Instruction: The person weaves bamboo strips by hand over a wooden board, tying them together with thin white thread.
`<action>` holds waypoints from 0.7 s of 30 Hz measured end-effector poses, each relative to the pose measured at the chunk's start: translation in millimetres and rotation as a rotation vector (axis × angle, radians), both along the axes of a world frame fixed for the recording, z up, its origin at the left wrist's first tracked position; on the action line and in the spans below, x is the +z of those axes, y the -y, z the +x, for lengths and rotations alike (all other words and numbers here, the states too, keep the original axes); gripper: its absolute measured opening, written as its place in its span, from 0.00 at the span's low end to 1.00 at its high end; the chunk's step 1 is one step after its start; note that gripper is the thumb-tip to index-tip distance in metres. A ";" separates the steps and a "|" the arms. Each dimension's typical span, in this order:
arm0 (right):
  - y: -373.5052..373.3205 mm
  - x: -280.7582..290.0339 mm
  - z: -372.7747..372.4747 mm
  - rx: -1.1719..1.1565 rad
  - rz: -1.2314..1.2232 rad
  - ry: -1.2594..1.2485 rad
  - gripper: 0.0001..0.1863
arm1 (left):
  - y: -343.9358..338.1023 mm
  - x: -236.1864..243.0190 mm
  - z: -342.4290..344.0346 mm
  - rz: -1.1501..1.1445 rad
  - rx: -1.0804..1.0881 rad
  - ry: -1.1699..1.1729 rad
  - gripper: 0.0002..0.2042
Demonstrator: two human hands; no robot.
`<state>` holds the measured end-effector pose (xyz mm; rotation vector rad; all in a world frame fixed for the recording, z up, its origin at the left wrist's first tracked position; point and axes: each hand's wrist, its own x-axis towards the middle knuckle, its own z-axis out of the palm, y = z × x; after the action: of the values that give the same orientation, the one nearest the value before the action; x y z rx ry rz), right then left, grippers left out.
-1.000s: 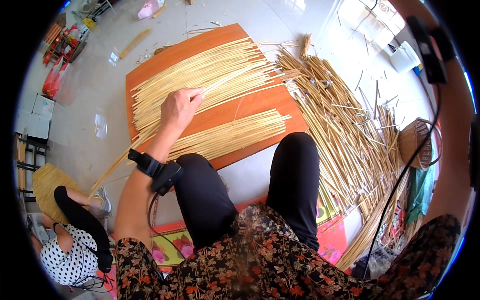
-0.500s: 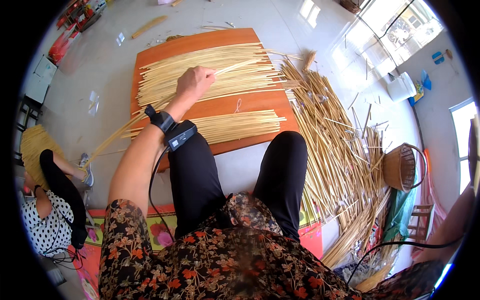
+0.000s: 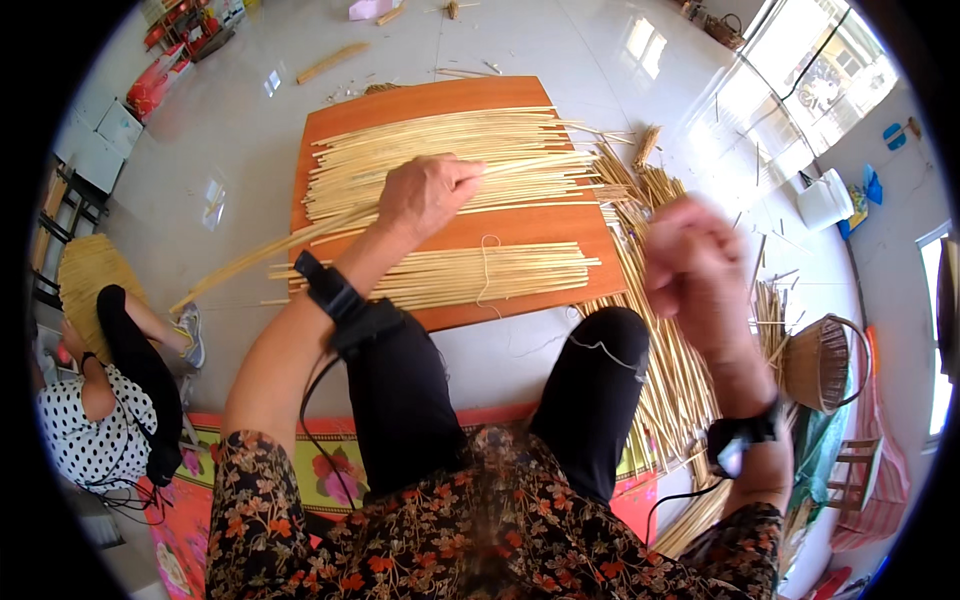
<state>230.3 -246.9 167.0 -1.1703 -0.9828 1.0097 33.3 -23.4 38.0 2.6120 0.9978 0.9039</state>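
Observation:
My left hand [image 3: 430,195] is closed around a thin bundle of pale straw stalks [image 3: 245,262], holding it over the board. Its long ends stick out past the board's left edge. Beneath lies a wide layer of straight stalks [image 3: 440,130], with a narrower row of stalks [image 3: 520,268] nearer me. A thin white string [image 3: 487,262] crosses the near row, and more of it lies over my right knee. My right hand [image 3: 695,262] is raised beyond the board's right edge, blurred, its fingers curled in; whatever they hold cannot be made out.
The orange-brown board [image 3: 440,97] stands before my knees. At right lie a heap of loose stalks [image 3: 670,400], a wicker basket [image 3: 815,365] and a white bucket [image 3: 825,200]. A person in a dotted top [image 3: 85,430] sits at left beside a woven straw piece [image 3: 100,275].
My right hand has come up from the lower right to beside the board. The string now stretches across the near row and my knee. My left hand keeps its stalks as the view shifts.

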 end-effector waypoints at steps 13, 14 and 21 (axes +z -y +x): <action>-32.9 -107.8 -26.0 -0.179 -0.070 0.190 0.05 | 71.1 30.6 29.3 0.133 -0.083 0.059 0.10; -32.0 -116.1 -24.7 -0.225 -0.049 0.209 0.06 | 72.5 29.7 31.3 0.130 -0.086 0.047 0.10; -23.9 -131.2 -15.7 -0.251 -0.032 0.285 0.07 | 69.5 22.7 41.1 0.078 -0.122 0.119 0.11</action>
<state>214.6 -223.0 35.8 -1.4520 -1.0117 0.6729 74.3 -93.0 60.8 2.6133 0.7797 1.0740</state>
